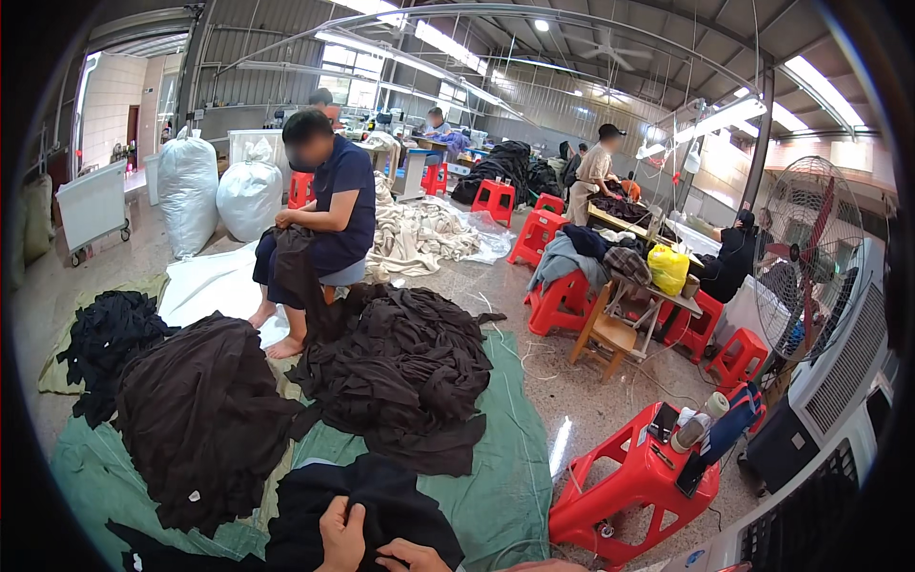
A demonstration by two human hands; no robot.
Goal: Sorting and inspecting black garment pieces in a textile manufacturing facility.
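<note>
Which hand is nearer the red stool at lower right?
Right. The right hand is left of the red stool; the left hand is farther left.

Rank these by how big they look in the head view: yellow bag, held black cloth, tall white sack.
1. Black cloth, helped by being nearest the camera
2. Tall white sack
3. Yellow bag

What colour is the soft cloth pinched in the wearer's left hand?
The soft cloth is black, best seen in the head view.
</note>
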